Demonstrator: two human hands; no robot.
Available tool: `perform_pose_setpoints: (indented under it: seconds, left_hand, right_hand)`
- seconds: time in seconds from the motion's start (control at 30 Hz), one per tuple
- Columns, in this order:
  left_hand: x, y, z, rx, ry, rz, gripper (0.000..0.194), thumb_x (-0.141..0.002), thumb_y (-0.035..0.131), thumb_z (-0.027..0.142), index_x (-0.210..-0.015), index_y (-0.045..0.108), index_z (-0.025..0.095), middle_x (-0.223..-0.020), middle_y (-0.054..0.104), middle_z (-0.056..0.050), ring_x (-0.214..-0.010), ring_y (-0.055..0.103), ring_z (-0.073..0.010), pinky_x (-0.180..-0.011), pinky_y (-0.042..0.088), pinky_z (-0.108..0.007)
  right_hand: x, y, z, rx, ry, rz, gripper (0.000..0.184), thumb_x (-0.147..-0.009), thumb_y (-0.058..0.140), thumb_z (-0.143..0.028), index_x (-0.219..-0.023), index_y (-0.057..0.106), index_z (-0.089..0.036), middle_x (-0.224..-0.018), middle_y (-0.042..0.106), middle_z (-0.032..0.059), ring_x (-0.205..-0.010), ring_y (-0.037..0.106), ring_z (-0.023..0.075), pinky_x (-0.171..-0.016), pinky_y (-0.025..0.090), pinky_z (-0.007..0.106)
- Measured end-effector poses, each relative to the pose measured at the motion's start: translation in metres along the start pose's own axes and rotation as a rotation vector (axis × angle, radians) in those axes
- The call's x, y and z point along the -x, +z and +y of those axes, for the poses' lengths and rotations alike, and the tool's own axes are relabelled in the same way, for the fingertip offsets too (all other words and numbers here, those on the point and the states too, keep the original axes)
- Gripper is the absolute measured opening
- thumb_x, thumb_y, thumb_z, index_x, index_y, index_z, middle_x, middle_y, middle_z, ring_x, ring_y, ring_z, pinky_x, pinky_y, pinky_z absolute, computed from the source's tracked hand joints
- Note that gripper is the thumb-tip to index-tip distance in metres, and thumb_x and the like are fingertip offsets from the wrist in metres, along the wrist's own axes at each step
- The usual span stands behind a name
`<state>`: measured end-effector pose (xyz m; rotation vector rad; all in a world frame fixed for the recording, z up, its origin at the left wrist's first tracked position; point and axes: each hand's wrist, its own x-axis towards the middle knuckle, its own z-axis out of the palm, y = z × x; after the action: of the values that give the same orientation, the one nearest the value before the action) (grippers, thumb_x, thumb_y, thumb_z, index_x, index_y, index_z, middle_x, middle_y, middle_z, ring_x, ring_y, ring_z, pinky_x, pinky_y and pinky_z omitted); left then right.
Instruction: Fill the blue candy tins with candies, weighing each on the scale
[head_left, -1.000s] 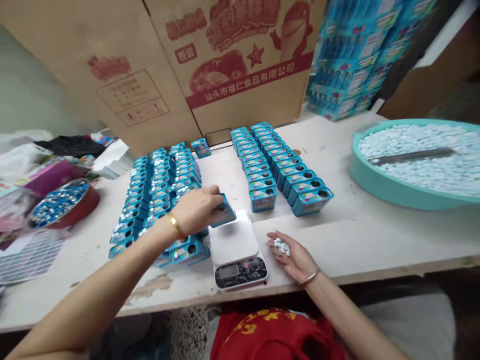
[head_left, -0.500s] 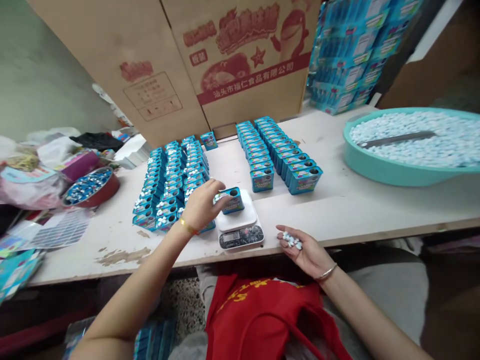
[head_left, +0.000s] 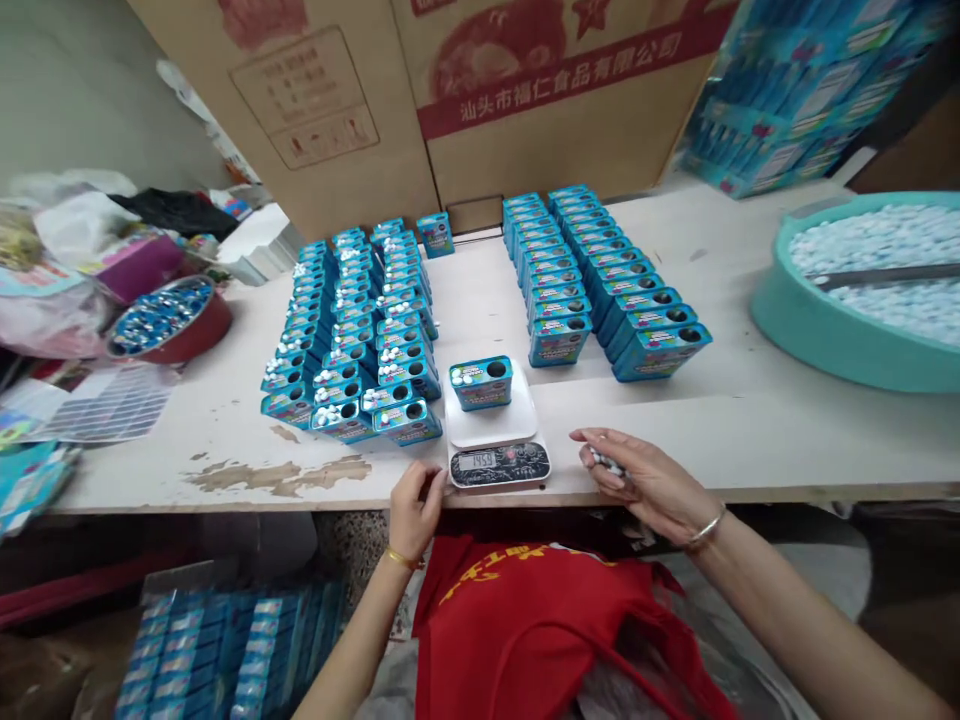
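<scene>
A small blue box [head_left: 482,388] stands upright on the white plate of a digital kitchen scale [head_left: 499,465]. Its top has a dark round hole, and a few white candies lie on it. My left hand [head_left: 416,505] rests at the table edge by the scale's lower left corner, fingers curled in and holding nothing that shows. To the right of the scale, my right hand [head_left: 649,480] is closed around several small white candies [head_left: 606,462], partly hidden by the fingers. Left of the scale stand rows of blue boxes [head_left: 405,420], many with candies on top.
More blue boxes [head_left: 664,350] stand in two rows at the right, without candies on top. A turquoise tub [head_left: 832,345] of candies with a dark scoop lies farther right. A red bowl [head_left: 214,325] of blue-wrapped pieces sits left. Behind stands a large carton [head_left: 540,160].
My left hand has let go of the box on the scale and drawn back to the table edge. My right hand has turned and closed more over the candies. The view has tilted down.
</scene>
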<state>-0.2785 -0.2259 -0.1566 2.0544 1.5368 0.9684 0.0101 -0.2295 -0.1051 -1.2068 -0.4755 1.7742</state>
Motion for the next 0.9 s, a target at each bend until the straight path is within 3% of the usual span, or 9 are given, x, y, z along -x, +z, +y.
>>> perform_pose_setpoints:
  seconds: [0.2, 0.33, 0.43, 0.6, 0.7, 0.9]
  left_hand:
    - [0.004, 0.007, -0.010, 0.012, 0.033, 0.010, 0.008, -0.089, 0.050, 0.023, -0.084, 0.055, 0.018, -0.077, 0.056, -0.002, -0.072, 0.053, -0.0125, -0.066, 0.042, -0.024]
    - [0.003, 0.007, -0.012, 0.039, 0.026, 0.017, 0.008, -0.089, 0.050, 0.022, -0.083, 0.055, 0.018, -0.077, 0.056, -0.002, -0.072, 0.053, -0.0122, -0.067, 0.042, -0.024]
    - [0.003, 0.005, -0.013, 0.058, 0.007, 0.027, 0.010, -0.089, 0.049, 0.024, -0.082, 0.055, 0.018, -0.076, 0.057, -0.001, -0.070, 0.054, -0.0119, -0.066, 0.042, -0.023]
    - [0.002, 0.005, -0.013, 0.043, 0.014, 0.000, 0.011, -0.090, 0.048, 0.023, -0.081, 0.054, 0.019, -0.076, 0.057, -0.002, -0.072, 0.054, -0.0134, -0.067, 0.043, -0.026]
    - [0.002, 0.005, -0.013, 0.025, 0.028, -0.008, 0.010, -0.089, 0.048, 0.022, -0.081, 0.053, 0.019, -0.075, 0.057, -0.002, -0.072, 0.054, -0.0142, -0.068, 0.043, -0.027]
    - [0.000, 0.005, -0.012, 0.009, 0.040, 0.004, 0.008, -0.088, 0.050, 0.019, -0.082, 0.054, 0.019, -0.075, 0.058, -0.002, -0.072, 0.055, -0.0143, -0.067, 0.043, -0.026]
  right_hand:
    - [-0.018, 0.045, -0.056, 0.236, -0.091, -0.081, 0.032, -0.069, 0.074, -0.039, -0.085, 0.064, -0.013, -0.063, 0.053, -0.0019, -0.041, 0.031, 0.0011, -0.041, 0.014, 0.022]
    - [-0.033, 0.075, -0.080, 0.361, -0.171, -0.138, 0.031, -0.069, 0.074, -0.039, -0.080, 0.061, -0.013, -0.058, 0.051, -0.0032, -0.039, 0.028, 0.0018, -0.041, 0.011, 0.023]
    - [-0.045, 0.089, -0.090, 0.551, -0.193, -0.160, 0.030, -0.072, 0.069, -0.041, -0.082, 0.062, -0.014, -0.055, 0.048, -0.0042, -0.040, 0.028, 0.0032, -0.040, 0.014, 0.022]
    - [-0.060, 0.103, -0.102, 1.110, -0.348, -0.174, 0.021, -0.080, 0.056, -0.031, -0.080, 0.066, -0.013, -0.055, 0.051, -0.0022, -0.050, 0.041, 0.0078, -0.048, 0.030, 0.021]
    - [-0.064, 0.108, -0.107, 1.386, -0.419, -0.205, 0.018, -0.081, 0.054, -0.026, -0.078, 0.068, -0.014, -0.056, 0.051, -0.0023, -0.053, 0.044, 0.0093, -0.051, 0.031, 0.022]
    - [-0.068, 0.116, -0.109, 1.628, -0.449, -0.175, 0.015, -0.079, 0.060, -0.027, -0.089, 0.067, -0.017, -0.067, 0.058, 0.0005, -0.061, 0.047, 0.0119, -0.055, 0.032, 0.022]
